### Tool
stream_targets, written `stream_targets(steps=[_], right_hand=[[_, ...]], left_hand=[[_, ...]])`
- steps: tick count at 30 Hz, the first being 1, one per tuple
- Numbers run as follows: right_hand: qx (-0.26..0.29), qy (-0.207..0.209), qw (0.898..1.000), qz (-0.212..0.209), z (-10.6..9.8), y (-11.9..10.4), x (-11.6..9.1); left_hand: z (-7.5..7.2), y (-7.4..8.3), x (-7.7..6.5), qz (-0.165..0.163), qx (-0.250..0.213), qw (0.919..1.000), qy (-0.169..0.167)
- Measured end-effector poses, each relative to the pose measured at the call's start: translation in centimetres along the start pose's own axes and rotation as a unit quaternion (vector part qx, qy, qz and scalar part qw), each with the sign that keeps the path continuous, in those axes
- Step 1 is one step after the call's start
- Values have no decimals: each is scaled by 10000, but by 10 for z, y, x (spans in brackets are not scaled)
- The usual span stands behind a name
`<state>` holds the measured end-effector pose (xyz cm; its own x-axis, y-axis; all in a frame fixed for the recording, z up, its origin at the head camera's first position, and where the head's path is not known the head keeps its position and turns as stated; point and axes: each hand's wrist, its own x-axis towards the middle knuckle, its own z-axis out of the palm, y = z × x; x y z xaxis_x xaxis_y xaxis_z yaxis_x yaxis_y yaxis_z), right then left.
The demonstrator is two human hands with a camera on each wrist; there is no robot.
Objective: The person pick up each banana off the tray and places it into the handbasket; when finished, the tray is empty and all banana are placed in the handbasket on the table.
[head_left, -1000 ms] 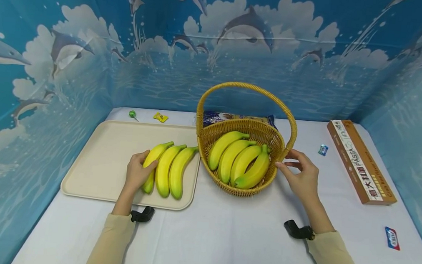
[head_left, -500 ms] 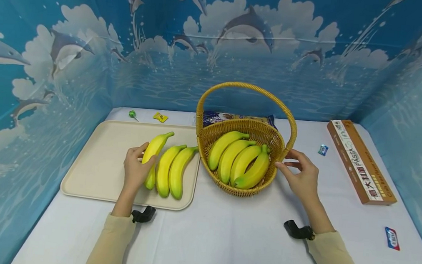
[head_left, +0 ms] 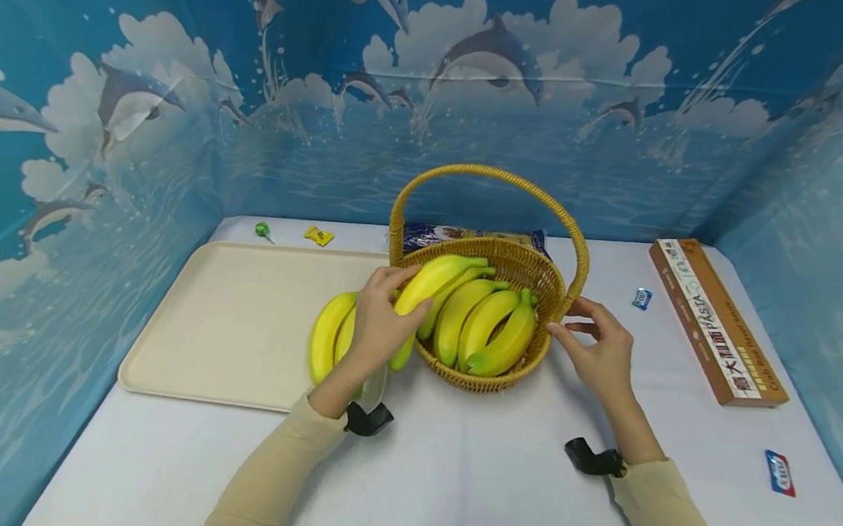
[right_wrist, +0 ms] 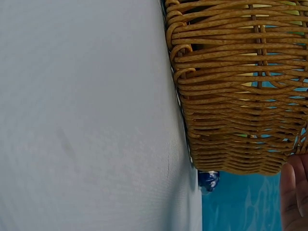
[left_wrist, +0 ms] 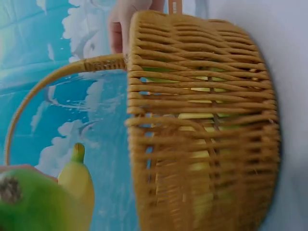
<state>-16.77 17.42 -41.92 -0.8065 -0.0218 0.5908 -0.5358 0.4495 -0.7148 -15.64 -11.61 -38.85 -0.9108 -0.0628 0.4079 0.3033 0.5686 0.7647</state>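
Note:
My left hand [head_left: 379, 322] holds a yellow banana [head_left: 436, 283] over the left rim of a wicker basket [head_left: 457, 375] with a tall arched handle. That banana's green tip and stem also show beside the basket wall [left_wrist: 207, 96] in the left wrist view. Several bananas [head_left: 487, 323] lie side by side inside the basket. With thumb and fingers my right hand [head_left: 604, 350] pinches the basket's right rim near the handle's foot. Left of the basket, two bananas [head_left: 326, 338] show on a cream tray [head_left: 236, 322], partly hidden behind my left hand and forearm.
A blue packet [head_left: 439, 233] lies behind the basket. At the right stand a brown pasta box [head_left: 717, 322], a small blue wrapper [head_left: 642, 298] and a red-and-blue wrapper [head_left: 780, 473]. A green lollipop [head_left: 262, 230] and yellow candy [head_left: 318, 236] lie behind the tray.
My left hand has lifted a banana from the tray and carried it right to the basket's left rim. My right hand keeps its hold on the basket.

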Motion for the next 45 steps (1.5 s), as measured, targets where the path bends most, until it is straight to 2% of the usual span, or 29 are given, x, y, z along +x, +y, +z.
stream_targets(steps=[3, 9, 20, 33, 37, 41, 45], right_hand=[[16, -9, 10000, -2, 1, 0, 0], [-50, 6, 10000, 59, 2, 0, 0], [19, 22, 10000, 37, 3, 2, 0], [71, 32, 10000, -1, 2, 0, 1], [67, 37, 10000, -12, 2, -1, 1], [91, 45, 9999, -40, 2, 0, 1], [97, 47, 9999, -24, 3, 0, 0]], left_hand=[[16, 1, 15, -26, 193, 9998, 7], [40, -9, 37, -238, 645, 9976, -32], [58, -31, 54, -499, 1013, 9928, -406], [61, -34, 58, -573, 1077, 9911, -537], [60, -33, 56, -429, 1012, 9928, -483], [54, -28, 47, -53, 902, 9950, -435], [36, -15, 27, 190, 467, 9981, -353]])
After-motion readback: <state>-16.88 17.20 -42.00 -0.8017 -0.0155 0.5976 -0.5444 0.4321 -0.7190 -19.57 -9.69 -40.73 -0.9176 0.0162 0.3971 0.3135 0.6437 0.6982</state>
